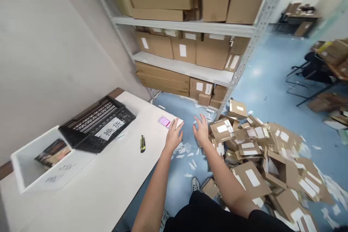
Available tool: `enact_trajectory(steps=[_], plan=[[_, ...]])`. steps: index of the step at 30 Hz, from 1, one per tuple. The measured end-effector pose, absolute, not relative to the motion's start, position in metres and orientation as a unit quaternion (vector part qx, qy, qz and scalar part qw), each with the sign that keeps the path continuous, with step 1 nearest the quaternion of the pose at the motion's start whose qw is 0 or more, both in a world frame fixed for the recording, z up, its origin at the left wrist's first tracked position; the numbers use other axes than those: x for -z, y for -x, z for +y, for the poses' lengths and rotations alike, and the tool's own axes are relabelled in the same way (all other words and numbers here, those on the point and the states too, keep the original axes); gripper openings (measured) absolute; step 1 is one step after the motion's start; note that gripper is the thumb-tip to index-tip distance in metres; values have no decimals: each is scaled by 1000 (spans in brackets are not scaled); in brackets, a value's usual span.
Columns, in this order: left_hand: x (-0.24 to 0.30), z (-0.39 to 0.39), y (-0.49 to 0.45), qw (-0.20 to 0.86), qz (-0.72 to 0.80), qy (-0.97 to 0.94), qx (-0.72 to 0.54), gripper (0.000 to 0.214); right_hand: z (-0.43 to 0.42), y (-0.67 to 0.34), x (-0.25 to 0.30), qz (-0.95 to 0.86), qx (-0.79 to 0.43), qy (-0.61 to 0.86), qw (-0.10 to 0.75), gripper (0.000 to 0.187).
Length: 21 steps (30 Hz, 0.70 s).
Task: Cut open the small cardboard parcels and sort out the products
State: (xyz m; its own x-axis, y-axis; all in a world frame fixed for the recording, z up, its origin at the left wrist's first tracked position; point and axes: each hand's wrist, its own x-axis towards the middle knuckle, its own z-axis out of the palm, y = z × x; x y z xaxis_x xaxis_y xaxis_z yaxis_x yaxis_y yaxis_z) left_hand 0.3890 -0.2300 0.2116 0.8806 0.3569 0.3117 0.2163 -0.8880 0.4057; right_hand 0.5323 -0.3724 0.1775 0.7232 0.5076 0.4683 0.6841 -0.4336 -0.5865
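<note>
A: OK, going by the head view (only angle here), what are the fingers up to?

B: Nothing held in either, far as I can see. Left hand (174, 135) has its fingers loosely spread at the corner of the tabletop (108, 188), and the right hand (201, 130) is spread out past the edge, over the floor (168, 101). The small pink item (164, 121) lies just left of the left fingers. Can't tell if they touch it.

A: Any tips for handling it?

B: I'd bring the left fingers in low and flat, take it by its sides, and lift rather than drag. Main risk imo is nudging it off that corner, so the right fingers could wait there as a catcher. Also mind the utility knife (143, 144), farther left and back from the left fingers. Can't make out if its blade is out.

A: And room to move?

B: Left of the left fingers there's bare tabletop as far as the black crate (94, 125), with the white bin (62, 170) beyond. Between the hands it's just a drop to paper scraps (187, 147). Tight side is right: the box pile (247, 148) is just beside those fingers. Ahead of both, a strip of floor, then the shelving (212, 26).
</note>
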Motion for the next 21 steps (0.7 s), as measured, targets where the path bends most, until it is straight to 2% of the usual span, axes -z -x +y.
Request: enact_trajectory(steps=[7, 12, 18, 21], plan=[[-235, -196, -228, 142, 312, -905, -252, 54, -279, -400, -199, -532, 42, 757, 376, 58], [-251, -191, -81, 98, 402, -861, -296, 51, -232, -273, -213, -630, 17, 675, 384, 58], [-264, -204, 99, 59, 524, -798, -291, 51, -193, -114, -222, -708, -8, 600, 372, 58], [-288, -229, 179, 26, 575, -751, -324, 49, -180, -36, -222, -746, -31, 551, 373, 58]])
